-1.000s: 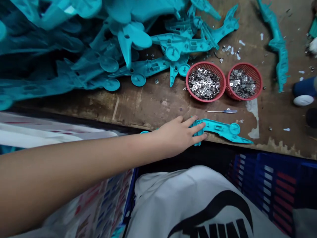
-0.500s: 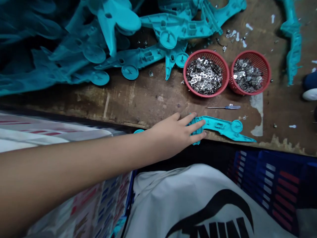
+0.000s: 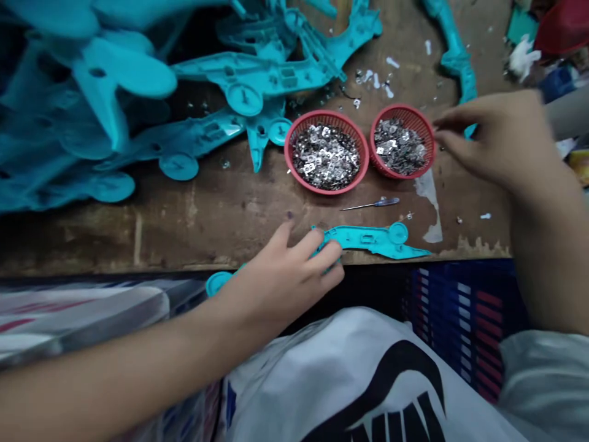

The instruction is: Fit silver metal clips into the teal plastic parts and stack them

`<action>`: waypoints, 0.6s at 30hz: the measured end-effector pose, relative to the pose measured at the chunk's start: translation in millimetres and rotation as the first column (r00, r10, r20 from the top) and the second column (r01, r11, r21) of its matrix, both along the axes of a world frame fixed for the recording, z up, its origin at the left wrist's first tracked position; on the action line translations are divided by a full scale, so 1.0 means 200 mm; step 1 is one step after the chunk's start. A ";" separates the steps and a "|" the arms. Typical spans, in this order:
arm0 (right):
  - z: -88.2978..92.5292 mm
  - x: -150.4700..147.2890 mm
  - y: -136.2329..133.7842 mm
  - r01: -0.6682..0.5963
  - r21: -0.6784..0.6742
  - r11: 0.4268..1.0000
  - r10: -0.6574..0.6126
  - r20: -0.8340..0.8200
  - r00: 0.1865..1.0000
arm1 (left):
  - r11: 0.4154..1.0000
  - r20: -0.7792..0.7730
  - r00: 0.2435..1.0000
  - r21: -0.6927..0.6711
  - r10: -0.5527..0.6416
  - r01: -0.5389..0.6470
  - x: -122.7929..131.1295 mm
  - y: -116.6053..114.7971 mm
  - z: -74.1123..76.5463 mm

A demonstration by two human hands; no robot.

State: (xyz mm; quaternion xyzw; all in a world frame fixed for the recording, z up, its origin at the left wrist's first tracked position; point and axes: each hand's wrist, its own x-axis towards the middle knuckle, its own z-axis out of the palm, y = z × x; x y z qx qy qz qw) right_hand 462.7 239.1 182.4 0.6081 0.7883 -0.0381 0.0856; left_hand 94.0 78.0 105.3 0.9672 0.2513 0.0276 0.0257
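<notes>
My left hand (image 3: 283,276) rests at the near edge of the wooden bench (image 3: 230,215), its fingers curled over the left end of a long teal plastic part (image 3: 372,239) lying along that edge. My right hand (image 3: 497,138) hovers just right of the right-hand red basket (image 3: 402,149), thumb and fingers pinched together; what they hold, if anything, is too small to make out. Both red baskets, the other being the left one (image 3: 326,152), are full of small shiny metal pieces.
A big pile of teal plastic parts (image 3: 138,92) covers the bench's left and back. A thin screwdriver (image 3: 372,204) lies between the baskets and the held part. A blue crate (image 3: 460,313) stands below the bench edge, right of my lap. Small bits litter the bench.
My right hand has come into view beside the right basket. The view has shifted right and down, and my left hand's fingers have curled more around the part's end.
</notes>
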 end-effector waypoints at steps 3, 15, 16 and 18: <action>-0.12 0.01 0.08 0.087 -0.102 0.991 -0.078 0.090 0.993 | 1.000 -0.026 1.000 -0.021 -0.012 0.012 -0.01 -0.03 0.02; -0.36 0.11 0.17 -0.074 -0.127 0.989 0.069 -0.048 0.996 | 0.963 -0.174 0.983 -0.254 0.049 -0.093 -0.19 0.06 -0.06; -0.37 0.11 0.18 -0.065 -0.113 0.991 0.059 -0.055 0.997 | 0.958 -0.180 0.982 -0.267 0.053 -0.101 -0.20 0.07 -0.06; -0.39 0.12 0.20 -0.050 -0.083 0.995 0.043 -0.076 0.996 | 0.957 -0.195 0.980 -0.273 0.043 -0.097 -0.19 0.09 -0.07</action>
